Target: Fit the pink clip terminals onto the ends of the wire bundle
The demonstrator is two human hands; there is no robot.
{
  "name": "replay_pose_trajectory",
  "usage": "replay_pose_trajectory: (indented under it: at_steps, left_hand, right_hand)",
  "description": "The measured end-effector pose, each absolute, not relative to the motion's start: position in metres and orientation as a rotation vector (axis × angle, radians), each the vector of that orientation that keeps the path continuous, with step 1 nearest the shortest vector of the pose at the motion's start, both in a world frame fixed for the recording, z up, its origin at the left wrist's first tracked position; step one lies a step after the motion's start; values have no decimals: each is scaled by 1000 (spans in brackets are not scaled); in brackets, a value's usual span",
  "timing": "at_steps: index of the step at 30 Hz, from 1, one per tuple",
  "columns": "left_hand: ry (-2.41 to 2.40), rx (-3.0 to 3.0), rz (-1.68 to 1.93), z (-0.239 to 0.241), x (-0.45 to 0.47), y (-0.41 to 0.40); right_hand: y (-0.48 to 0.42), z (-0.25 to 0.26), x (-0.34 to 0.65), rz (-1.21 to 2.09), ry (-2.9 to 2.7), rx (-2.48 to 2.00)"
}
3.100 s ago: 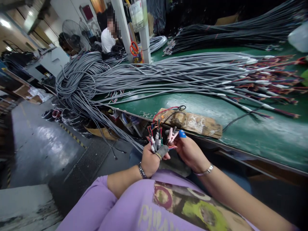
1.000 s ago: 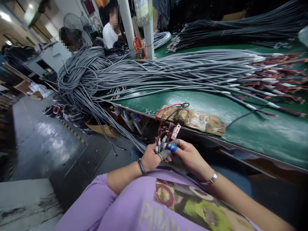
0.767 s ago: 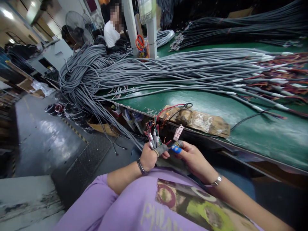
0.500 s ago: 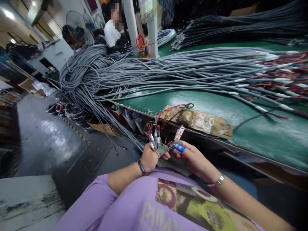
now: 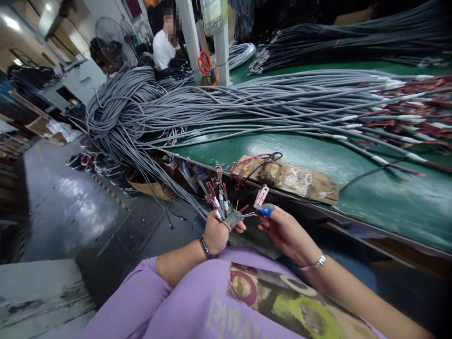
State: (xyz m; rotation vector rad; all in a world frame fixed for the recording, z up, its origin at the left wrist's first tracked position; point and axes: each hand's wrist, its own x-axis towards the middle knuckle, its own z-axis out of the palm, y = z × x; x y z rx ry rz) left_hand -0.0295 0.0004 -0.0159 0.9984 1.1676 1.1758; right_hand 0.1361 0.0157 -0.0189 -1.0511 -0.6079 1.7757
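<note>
1. Purple shirt [image 5: 183, 301]: nearest the camera, across the lower edge; both forearms reach forward from it.
2. Left hand [image 5: 214, 234]: its grip is pressed together around a wire bundle [image 5: 219, 200]. The bundle stands upright out of the fist, and its red, green and blue strands fan out at the top. A grey sleeve [image 5: 233, 218] covers the thumb, which presses against the bundle's side.
3. Right hand [image 5: 284, 231]: just beside the left hand, apart from it. Its grip pinches a pink clip [image 5: 260, 197] between thumb and forefinger, and the clip points up and away. A blue cover [image 5: 265, 212] sits on one fingertip. Thin loose strands from the bundle reach toward this fingertip.
4. Both hands hover below and in front of the counter [image 5: 370, 197], near its front edge.
5. Cardboard [image 5: 300, 180]: lies flat on the counter's front edge, with red and black leads looped over its left end.
6. Grey cables [image 5: 247, 103]: a long heap across the green counter, spilling over its left end toward the floor.
7. Black cables [image 5: 353, 37]: a second heap, farther back.
8. Post [image 5: 222, 52], with orange scissors [image 5: 203, 62] beside it.
9. Farthest: a seated person [image 5: 163, 47] and a fan [image 5: 113, 44].
</note>
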Motion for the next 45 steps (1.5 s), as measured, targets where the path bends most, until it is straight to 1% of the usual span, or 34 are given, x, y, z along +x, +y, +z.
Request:
replay_pose_trajectory:
  at_steps: [5, 8, 10, 12, 16, 18, 23, 25, 32, 36, 42, 45]
  left_hand:
    - [1132, 1022, 1167, -10, -29, 0]
    - [1082, 1082, 1101, -1, -25, 1]
    - [1069, 1138, 1045, 7, -21, 3]
    - [1070, 1166, 1001, 13, -16, 5]
    - [1068, 1138, 1009, 15, -9, 12]
    - [1065, 1132, 1013, 13, -7, 14]
    - [1053, 1130, 998, 9, -6, 14]
    - [1059, 1121, 991, 8, -6, 14]
    - [1070, 1136, 930, 6, -6, 13]
    - [1055, 1136, 969, 5, -8, 11]
    - [1069, 1117, 951, 7, -15, 4]
    - [1079, 1174, 897, 10, -17, 0]
  right_hand:
    - [22, -24, 143, 1878, -541, -987]
    - [28, -20, 142, 1956, -516, -947]
    - [32, -16, 141, 1964, -595, -907]
    - [35, -14, 140, 1881, -743, -906]
    - [38, -17, 139, 1506, -917, -1077]
    - [39, -17, 137, 1458, -939, -1115]
    - [41, -5, 128, 1836, -878, -880]
    - [41, 1, 125, 1911, -822, -816]
    - [41, -2, 120, 1948, -718, -739]
    - [38, -2, 124, 1958, -706, -733]
    - [24, -8, 144, 2026, -903, -746]
    - [17, -10, 148, 1993, -1027, -803]
